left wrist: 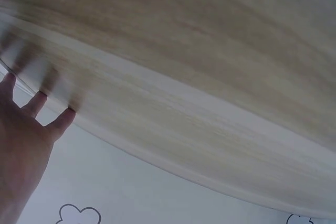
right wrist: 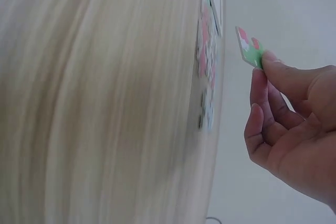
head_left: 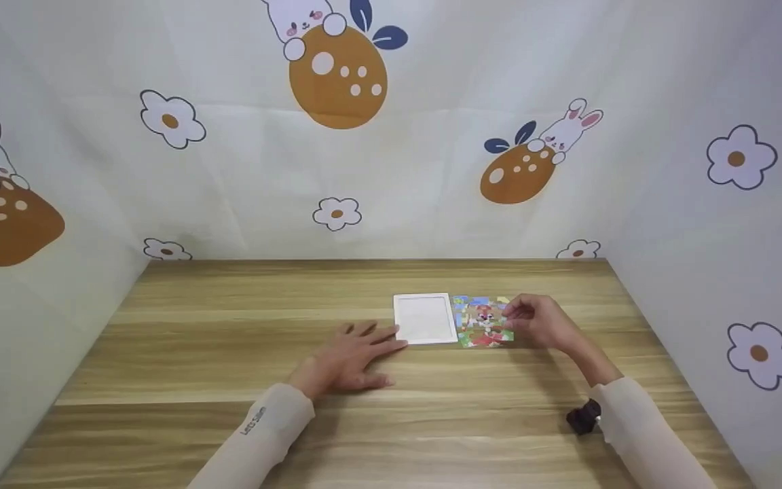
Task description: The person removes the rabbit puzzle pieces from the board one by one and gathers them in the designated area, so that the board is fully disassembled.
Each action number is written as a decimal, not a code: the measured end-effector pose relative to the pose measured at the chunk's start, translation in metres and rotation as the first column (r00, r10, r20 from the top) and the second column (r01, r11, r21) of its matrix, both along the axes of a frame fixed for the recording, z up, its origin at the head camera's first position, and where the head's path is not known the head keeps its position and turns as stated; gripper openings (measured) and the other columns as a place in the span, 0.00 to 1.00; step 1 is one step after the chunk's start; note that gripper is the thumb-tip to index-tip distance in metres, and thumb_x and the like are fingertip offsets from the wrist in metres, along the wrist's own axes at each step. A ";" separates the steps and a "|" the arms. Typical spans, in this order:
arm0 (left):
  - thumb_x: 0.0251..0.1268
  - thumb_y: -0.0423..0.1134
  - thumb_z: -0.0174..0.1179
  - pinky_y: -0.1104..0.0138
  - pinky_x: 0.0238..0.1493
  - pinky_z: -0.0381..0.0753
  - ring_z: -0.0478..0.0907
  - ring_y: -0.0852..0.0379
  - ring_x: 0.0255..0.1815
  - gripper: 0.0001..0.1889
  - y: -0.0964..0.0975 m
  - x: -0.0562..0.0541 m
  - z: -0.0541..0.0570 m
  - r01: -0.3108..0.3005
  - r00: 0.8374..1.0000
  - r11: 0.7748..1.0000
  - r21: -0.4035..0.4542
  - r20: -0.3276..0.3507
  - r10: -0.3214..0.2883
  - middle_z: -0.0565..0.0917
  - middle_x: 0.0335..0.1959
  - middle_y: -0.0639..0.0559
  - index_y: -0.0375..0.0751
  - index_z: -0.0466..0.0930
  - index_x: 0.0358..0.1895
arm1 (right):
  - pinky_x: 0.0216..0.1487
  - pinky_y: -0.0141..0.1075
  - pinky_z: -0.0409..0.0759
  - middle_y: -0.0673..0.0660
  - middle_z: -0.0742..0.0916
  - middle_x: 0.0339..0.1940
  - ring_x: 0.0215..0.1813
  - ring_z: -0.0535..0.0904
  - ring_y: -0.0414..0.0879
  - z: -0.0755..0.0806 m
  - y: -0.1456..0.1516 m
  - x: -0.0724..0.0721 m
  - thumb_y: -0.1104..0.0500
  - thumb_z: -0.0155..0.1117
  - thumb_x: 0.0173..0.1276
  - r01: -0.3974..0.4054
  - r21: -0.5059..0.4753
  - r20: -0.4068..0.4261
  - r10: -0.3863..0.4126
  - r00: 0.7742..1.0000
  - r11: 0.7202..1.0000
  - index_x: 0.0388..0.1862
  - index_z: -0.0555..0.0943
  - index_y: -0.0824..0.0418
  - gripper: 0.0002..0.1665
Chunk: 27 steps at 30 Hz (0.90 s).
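Note:
A white puzzle tray (head_left: 425,319) with a raised rim lies on the table, nothing inside it. Right beside it, a colourful animal jigsaw puzzle (head_left: 480,334) lies with its pieces mostly together. My right hand (head_left: 544,322) is held over the puzzle's right edge. Between thumb and forefinger it pinches a green jigsaw piece (right wrist: 249,50) with red and white patches, raised above the table in the right wrist view. My left hand (head_left: 354,356) has its fingers spread, fingertips at the tray's lower left edge. In the left wrist view its fingers (left wrist: 60,124) reach over the wood.
The wooden table (head_left: 194,353) ends at a pale curtain (head_left: 248,183) with rabbits and flowers, which also runs along both sides. A small black device (head_left: 584,417) is at the right sleeve.

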State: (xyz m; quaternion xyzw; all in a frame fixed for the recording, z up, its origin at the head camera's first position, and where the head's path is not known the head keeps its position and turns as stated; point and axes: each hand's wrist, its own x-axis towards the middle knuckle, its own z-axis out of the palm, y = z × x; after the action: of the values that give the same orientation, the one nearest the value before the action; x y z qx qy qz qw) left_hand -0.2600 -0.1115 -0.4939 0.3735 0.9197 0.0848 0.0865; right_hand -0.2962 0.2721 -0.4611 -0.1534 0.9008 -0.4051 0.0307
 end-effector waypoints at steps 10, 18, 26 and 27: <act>0.70 0.68 0.49 0.35 0.76 0.53 0.54 0.36 0.81 0.36 0.001 0.000 0.001 -0.006 1.000 1.000 -0.002 0.007 0.006 0.58 0.82 0.55 0.64 0.58 0.78 | 0.41 0.25 0.79 0.64 0.87 0.37 0.40 0.81 0.45 -0.008 0.029 -0.003 0.69 0.70 0.63 -0.029 0.034 0.085 0.026 0.996 0.999 0.40 0.83 0.72 0.08; 0.69 0.68 0.49 0.34 0.76 0.53 0.54 0.35 0.81 0.36 -0.001 0.001 0.001 -0.003 1.000 1.000 0.012 -0.002 0.003 0.58 0.82 0.55 0.63 0.59 0.78 | 0.38 0.24 0.77 0.61 0.87 0.37 0.38 0.79 0.42 -0.014 0.028 -0.005 0.69 0.70 0.63 0.001 0.048 0.146 -0.008 0.989 0.999 0.40 0.83 0.72 0.08; 0.70 0.68 0.49 0.35 0.76 0.54 0.55 0.35 0.81 0.36 -0.001 0.000 -0.001 -0.003 1.000 1.000 0.001 -0.011 0.003 0.58 0.82 0.54 0.63 0.58 0.78 | 0.39 0.26 0.78 0.61 0.87 0.38 0.40 0.80 0.45 -0.019 0.026 -0.002 0.67 0.74 0.59 0.038 0.108 0.146 -0.053 0.988 0.993 0.40 0.84 0.69 0.12; 0.70 0.68 0.49 0.35 0.76 0.53 0.54 0.36 0.81 0.36 -0.002 0.000 -0.001 -0.006 1.000 1.000 0.001 -0.004 0.006 0.58 0.82 0.54 0.63 0.58 0.78 | 0.39 0.26 0.77 0.60 0.87 0.38 0.40 0.81 0.45 -0.019 0.026 -0.001 0.67 0.75 0.58 0.035 0.114 0.142 -0.051 0.989 0.993 0.40 0.84 0.69 0.12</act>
State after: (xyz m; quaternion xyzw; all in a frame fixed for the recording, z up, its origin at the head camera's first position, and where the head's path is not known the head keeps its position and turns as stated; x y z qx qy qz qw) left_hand -0.2595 -0.1130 -0.4945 0.3712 0.9208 0.0849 0.0841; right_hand -0.2973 0.2981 -0.4804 -0.1022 0.9204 -0.3651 0.0955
